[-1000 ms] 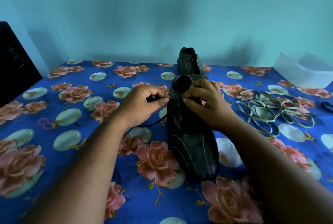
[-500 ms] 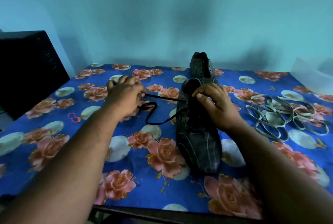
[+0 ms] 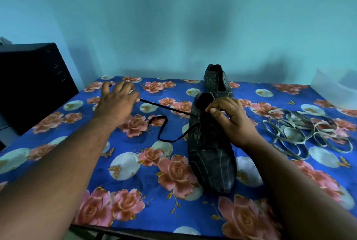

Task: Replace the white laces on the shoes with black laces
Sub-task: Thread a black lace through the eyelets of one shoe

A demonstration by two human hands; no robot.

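- Lacing step: left hand (image 3: 116,102) pinches the black lace (image 3: 168,106), drawn taut from the near shoe (image 3: 210,143) on the table (image 3: 135,172).
- Right hand (image 3: 228,116) grips the shoe's collar.
- Next, probably thread the opposite eyelet.

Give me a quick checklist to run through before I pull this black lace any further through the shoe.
1. Left hand has the black lace pinched: ok, the lace runs taut from its fingertips to the shoe.
2. Right hand steadies the near shoe at the eyelets: ok.
3. Slack loop of lace on the tablecloth free of knots: ok, it lies in one open curve.
4. Lace seated in the right eyelet: cannot tell, the right hand's fingers cover it.
5. White laces out of the way: ok, piled to the right, apart from the shoe.
6. Second shoe laced: cannot tell.
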